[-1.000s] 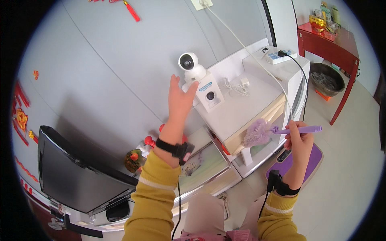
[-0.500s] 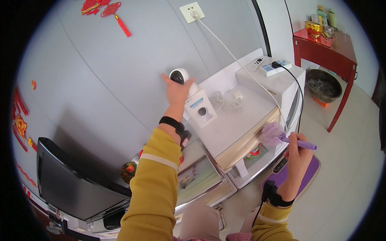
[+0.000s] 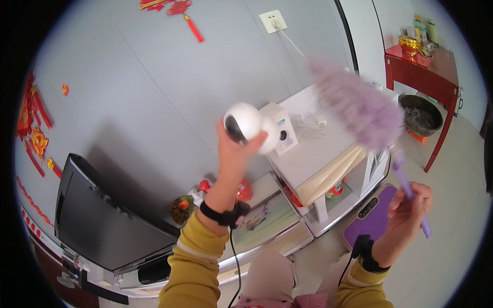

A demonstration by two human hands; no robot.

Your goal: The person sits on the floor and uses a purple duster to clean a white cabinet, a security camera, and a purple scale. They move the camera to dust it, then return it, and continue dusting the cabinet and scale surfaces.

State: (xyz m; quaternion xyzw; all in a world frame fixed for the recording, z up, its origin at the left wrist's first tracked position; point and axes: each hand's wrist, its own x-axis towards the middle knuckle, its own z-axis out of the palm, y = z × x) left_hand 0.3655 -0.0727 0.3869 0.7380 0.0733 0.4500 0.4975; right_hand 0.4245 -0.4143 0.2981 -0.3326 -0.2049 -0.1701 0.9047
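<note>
A round white security camera (image 3: 248,121) with a black lens face is lifted in my left hand (image 3: 233,154), its fingers wrapped round the base. Just behind it, a white box (image 3: 282,129) with a camera picture stands on the white cabinet top (image 3: 321,154). My right hand (image 3: 408,208) grips the purple handle of a fluffy lilac duster (image 3: 359,105). The duster head is raised and smeared by motion, covering part of the cabinet's right side.
A coiled white cable (image 3: 309,126) lies beside the box. To the left stands a black television (image 3: 110,218). A purple scale (image 3: 371,215) is on the floor at the right, and a dark basin (image 3: 421,117) sits by a red table (image 3: 431,77). A wall socket (image 3: 272,21) holds a plug.
My left hand has lifted the camera off the top of the box and brought it nearer. The duster in my right hand has swung up from the cabinet's front edge. My view has shifted.
</note>
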